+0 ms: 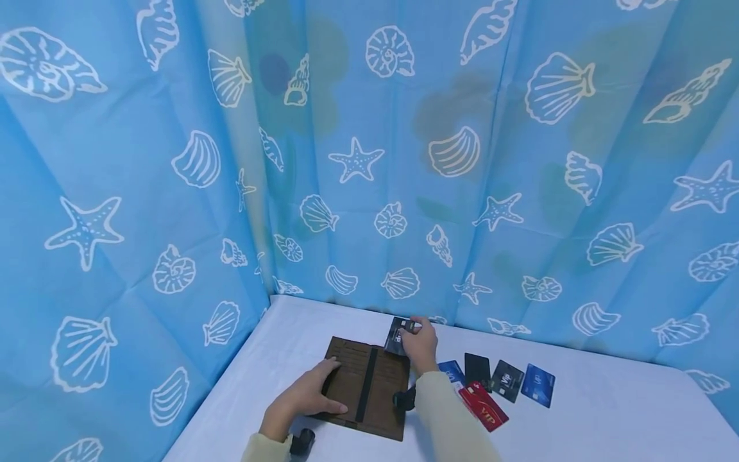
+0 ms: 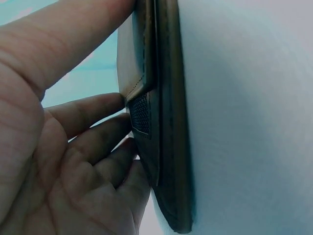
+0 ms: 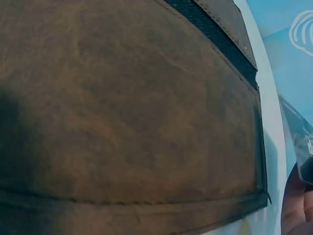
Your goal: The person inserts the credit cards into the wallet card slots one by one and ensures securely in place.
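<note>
Nearest, two pale sleeves are reaching in from the near side, and a dark wrist camera is sitting under the left forearm. A brown wallet is lying unfolded on the white tabletop, left of the cards, with a black band running along it between its two panels. The left hand is resting on the wallet's left panel, its thumb spreading away from the fingers toward the near edge; in the left wrist view the fingers are stretching out fairly straight, their tips touching the leather.

To the right of the wallet, a red card lettered VIP is lying nearest among the loose cards. Slightly farther, a blue card is showing partly beside the right sleeve. Next to it, going right, a plain black card, a dark grey card and another blue card are lying in an uneven row.

Farther off, the right hand is pinching a dark lettered card between thumb and fingers, just by the far edge of the wallet's right panel. Farthest, a blue curtain printed with white shells and starfish is hanging behind the tabletop.
</note>
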The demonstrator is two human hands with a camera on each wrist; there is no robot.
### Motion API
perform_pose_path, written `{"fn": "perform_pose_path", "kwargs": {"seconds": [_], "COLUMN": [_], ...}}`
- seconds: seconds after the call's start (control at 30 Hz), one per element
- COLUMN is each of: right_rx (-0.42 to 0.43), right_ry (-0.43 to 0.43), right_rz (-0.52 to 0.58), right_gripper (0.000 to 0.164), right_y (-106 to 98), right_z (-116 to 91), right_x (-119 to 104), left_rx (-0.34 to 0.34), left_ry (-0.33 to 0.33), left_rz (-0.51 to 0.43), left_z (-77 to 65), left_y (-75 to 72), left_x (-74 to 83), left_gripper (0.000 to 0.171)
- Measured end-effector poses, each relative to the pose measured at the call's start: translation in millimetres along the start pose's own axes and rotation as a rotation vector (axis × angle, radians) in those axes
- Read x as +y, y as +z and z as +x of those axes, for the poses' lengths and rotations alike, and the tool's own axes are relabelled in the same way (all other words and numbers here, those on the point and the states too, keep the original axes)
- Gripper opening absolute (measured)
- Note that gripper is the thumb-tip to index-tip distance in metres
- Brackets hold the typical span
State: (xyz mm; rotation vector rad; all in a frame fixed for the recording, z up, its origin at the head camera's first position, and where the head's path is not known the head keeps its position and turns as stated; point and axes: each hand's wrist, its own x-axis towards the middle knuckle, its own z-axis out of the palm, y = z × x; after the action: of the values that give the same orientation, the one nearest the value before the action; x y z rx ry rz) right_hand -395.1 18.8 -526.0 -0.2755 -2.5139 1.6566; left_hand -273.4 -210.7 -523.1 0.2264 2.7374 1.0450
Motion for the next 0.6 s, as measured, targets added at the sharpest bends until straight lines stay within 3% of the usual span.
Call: {"fn": "perform_pose_path", "kwargs": {"seconds": [0.37,0.6], "right_rx": [-0.003,-0.028], "right_ry": [-0.051,-0.001], "right_rz": [0.092,0.165], "right_gripper": [0.04,0.038], "right_y": [14,26], "right_z": [-8,-17], "right_x": [0,5], "left_rx": [-0.003,-0.004], "left_ry": [-0.008,-0.001], "left_rz": [0.002,0.009], "left_z": [0.8,1.3], "left_y": [-0.8,-0.2], "left_x": [-0.5,-1.3], "left_gripper": [0.096,0.095]}}
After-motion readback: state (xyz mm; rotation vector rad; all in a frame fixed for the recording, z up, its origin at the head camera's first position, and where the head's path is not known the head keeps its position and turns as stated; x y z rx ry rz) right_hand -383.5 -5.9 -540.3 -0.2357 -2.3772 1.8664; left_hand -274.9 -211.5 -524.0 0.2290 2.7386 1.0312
